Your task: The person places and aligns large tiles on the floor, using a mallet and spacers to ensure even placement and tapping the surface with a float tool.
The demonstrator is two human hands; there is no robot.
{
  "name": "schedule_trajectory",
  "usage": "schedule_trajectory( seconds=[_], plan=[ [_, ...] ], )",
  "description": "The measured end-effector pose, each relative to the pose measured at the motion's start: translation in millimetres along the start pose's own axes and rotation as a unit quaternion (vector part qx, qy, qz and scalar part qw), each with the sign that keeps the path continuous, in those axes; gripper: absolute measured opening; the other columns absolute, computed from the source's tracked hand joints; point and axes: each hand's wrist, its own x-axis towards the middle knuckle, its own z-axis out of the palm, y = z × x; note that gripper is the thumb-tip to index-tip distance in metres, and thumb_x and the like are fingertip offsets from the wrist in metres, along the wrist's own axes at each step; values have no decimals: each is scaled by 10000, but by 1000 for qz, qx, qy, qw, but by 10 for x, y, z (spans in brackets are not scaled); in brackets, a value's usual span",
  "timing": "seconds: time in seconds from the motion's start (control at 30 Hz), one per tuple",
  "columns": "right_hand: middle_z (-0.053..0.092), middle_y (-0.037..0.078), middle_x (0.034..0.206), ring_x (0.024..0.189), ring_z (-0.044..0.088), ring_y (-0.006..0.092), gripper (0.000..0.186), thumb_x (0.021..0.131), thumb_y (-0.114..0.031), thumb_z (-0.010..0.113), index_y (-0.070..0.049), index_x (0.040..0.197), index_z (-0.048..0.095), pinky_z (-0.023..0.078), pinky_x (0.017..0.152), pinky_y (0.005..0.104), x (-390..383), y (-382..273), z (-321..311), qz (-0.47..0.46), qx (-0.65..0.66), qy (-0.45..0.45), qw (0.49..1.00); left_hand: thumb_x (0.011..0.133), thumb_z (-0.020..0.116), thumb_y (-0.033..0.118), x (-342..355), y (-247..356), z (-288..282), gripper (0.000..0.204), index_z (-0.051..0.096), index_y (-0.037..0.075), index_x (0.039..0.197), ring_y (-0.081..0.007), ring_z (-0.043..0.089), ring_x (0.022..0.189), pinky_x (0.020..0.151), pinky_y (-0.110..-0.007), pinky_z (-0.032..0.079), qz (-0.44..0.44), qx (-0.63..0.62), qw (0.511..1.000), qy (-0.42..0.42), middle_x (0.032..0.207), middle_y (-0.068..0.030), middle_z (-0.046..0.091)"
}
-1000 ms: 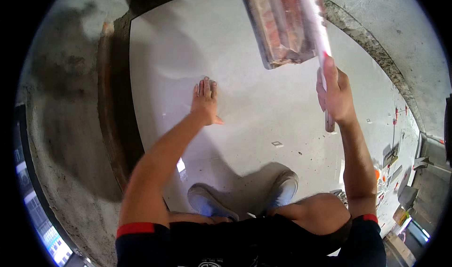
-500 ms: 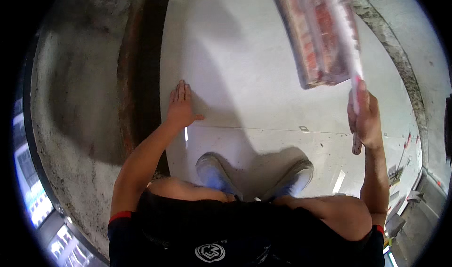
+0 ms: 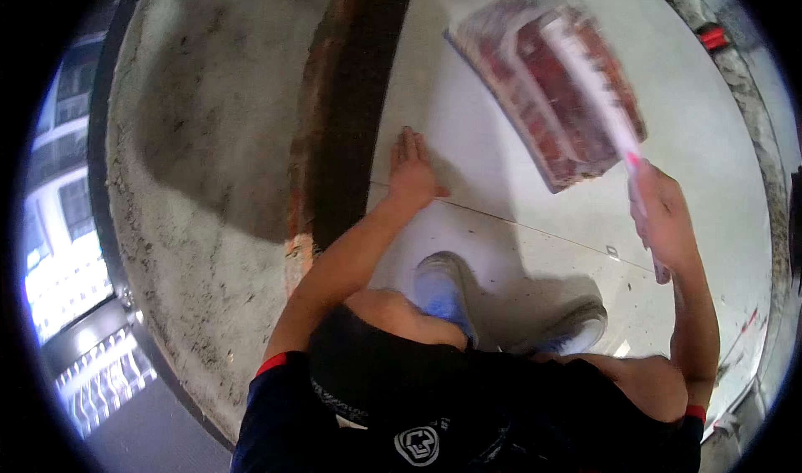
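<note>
My left hand [image 3: 413,172] lies flat with fingers stretched on a large pale floor tile [image 3: 480,164], close to its left edge. In my right hand [image 3: 664,216] is the grip of a long-handled flat tool, its whitish shaft [image 3: 589,72] smeared by motion, with a pink-red band just beyond my fingers. The handle's end sticks out below my fist. Along the shaft is a broad reddish-brown panel [image 3: 601,143] with a pale looped outline, over the tile. Blur hides how shaft and panel join, and whether the panel touches the tile.
Left of the tile runs a dark gap [image 3: 347,131], then a strip of rough grey concrete [image 3: 200,139]. A thin seam [image 3: 510,221] crosses the tiles ahead of my shoes [image 3: 443,285]. Beyond the right edge sits a small red object [image 3: 713,36]. Bright windows [image 3: 63,239] show far left.
The reddish panel has swung left across the tile with my right hand's tool. My left hand keeps its flat place near the tile edge, while the whole view has shifted and turned.
</note>
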Motion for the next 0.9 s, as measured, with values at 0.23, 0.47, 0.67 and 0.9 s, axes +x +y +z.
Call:
schedule_trajectory(
  seconds=[0.23, 0.47, 0.67, 0.9],
  plan=[
    [528, 171, 621, 567, 533, 212, 577, 1039, -485, 459, 61, 930, 611, 443, 557, 397, 260, 510, 756, -68, -224, 25, 972, 715, 809, 589, -130, -11, 237, 1335, 58, -157, 1528, -437, 45, 1527, 1246, -494, 67, -21, -65, 998, 11, 1614, -355, 0],
    [458, -16, 605, 482, 417, 69, 565, 1032, -582, 410, -84, 788, 519, 328, 423, 283, 331, -264, 320, 105, -57, -117, 986, 695, 829, 571, -150, 19, 262, 1356, 44, -157, 1527, -451, 46, 1523, 1247, -493, 69, -29, -80, 996, 18, 1613, -355, -22],
    [513, 66, 614, 513, 483, 161, 566, 1057, -510, 379, -6, 856, 543, 387, 480, 358, 255, -16, 735, -133, -117, 12, 984, 701, 832, 557, -169, 8, 315, 1342, 51, -158, 1525, -453, 60, 1521, 1246, -500, 79, -41, -111, 993, 4, 1610, -359, 1],
    [461, 4, 554, 430, 433, 103, 569, 1025, -590, 439, -91, 766, 530, 365, 402, 304, 623, 9, 615, 165, -72, -155, 971, 709, 838, 538, -267, 13, 288, 1320, 69, -163, 1522, -463, 54, 1519, 1243, -509, 77, -27, -133, 991, 9, 1611, -358, -2]
  ],
)
